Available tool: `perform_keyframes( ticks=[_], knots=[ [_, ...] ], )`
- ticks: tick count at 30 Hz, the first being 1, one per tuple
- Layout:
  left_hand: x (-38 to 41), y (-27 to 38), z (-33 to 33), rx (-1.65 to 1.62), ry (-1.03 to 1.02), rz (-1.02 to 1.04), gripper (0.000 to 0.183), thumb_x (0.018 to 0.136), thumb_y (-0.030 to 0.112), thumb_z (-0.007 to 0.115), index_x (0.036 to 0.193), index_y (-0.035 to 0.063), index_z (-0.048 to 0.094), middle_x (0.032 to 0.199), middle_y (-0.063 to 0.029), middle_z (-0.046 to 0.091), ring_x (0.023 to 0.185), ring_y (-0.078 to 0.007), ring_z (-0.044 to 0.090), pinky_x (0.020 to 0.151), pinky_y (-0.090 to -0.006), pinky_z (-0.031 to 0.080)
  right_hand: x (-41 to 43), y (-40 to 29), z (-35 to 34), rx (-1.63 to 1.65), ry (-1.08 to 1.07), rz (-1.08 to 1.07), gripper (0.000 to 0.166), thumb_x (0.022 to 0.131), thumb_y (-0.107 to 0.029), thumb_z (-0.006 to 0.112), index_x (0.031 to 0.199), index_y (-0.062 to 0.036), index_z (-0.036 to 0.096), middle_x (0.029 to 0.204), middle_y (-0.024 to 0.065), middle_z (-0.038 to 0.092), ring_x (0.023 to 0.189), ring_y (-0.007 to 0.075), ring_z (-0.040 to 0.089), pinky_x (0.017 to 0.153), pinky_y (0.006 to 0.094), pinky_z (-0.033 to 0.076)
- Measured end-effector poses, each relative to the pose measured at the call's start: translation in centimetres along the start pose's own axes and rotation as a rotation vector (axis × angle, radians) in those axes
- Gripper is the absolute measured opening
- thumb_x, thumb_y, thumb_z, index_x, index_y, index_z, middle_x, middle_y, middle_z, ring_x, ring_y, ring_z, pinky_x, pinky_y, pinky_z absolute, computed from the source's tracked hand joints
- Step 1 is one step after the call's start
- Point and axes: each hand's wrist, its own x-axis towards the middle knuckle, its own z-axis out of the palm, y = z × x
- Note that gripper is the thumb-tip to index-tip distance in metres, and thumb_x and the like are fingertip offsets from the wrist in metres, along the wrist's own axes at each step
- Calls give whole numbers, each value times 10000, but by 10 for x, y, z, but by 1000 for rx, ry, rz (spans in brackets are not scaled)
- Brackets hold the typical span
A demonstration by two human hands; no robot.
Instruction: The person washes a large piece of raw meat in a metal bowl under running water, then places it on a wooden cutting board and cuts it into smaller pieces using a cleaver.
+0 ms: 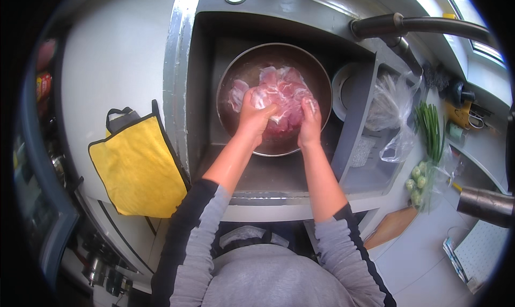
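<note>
A round metal bowl [277, 149] with water in it stands in the sink basin [265, 178]. In the bowl lies a large mass of raw pink meat [283, 94], with a smaller flap of it at the left side. My left hand [255, 116] grips the meat from the left, thumb across its top. From the right, my right hand [310, 122] holds the same meat, fingers along its edge. Some of the fingers are hidden by the meat.
A yellow cloth [139, 166] lies left of the sink. The faucet [402, 47] reaches in at upper right. Beside the basin, a smaller compartment holds a clear plastic bag [392, 102]. A white-rimmed dish [340, 92] is partly hidden behind the divider. Green stalks [431, 130] and a wooden board [390, 228] lie farther right.
</note>
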Motion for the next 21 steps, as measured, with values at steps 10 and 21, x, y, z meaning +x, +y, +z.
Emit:
perform_keyframes(
  ticks=[10,21],
  knots=[
    [21,-35,-9,948,60,201,877,814,214,704,1523,75,207,1379,-242,490,1231,-336,531,996,-390,447,45,37,33,-1225,160,-196,680,864,-287,642,1479,-238,357,1486,166,372,1360,403,333,1080,473,344],
    [66,3,-26,1553,14,574,961,752,382,775,1537,297,228,1181,-184,635,1067,-378,622,993,-486,436,96,29,28,-1565,105,-311,334,941,-451,510,1184,-261,639,1187,165,622,1046,378,619,828,524,505]
  ],
)
